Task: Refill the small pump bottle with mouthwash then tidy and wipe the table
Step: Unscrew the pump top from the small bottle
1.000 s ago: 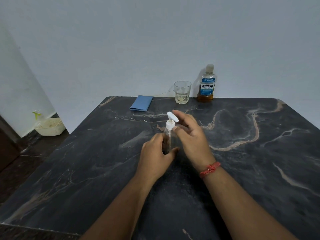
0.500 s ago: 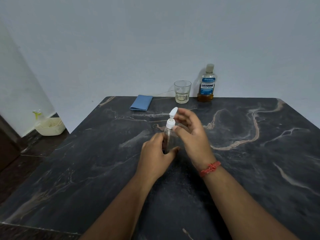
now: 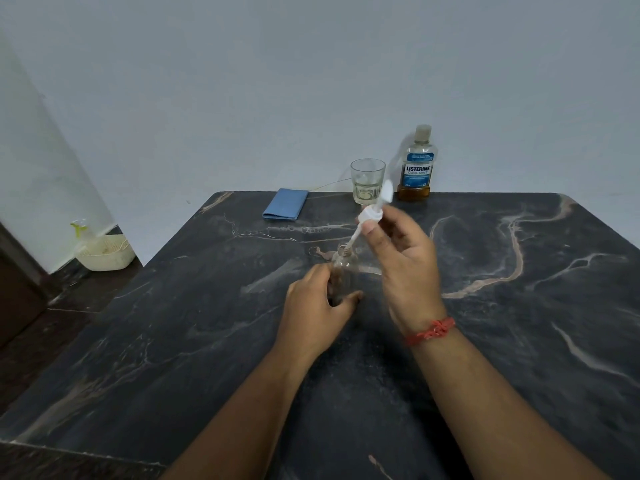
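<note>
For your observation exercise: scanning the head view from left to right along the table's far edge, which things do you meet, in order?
Blue cloth → drinking glass → mouthwash bottle.

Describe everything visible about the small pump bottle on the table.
The small pump bottle is clear, looks like plastic, appears empty, and stands upright on the dark marbled table. The left hand wraps its lower body. Its white pump head is unscrewed and raised by the right hand, tilted, with the dip tube's end at the open neck.
</note>
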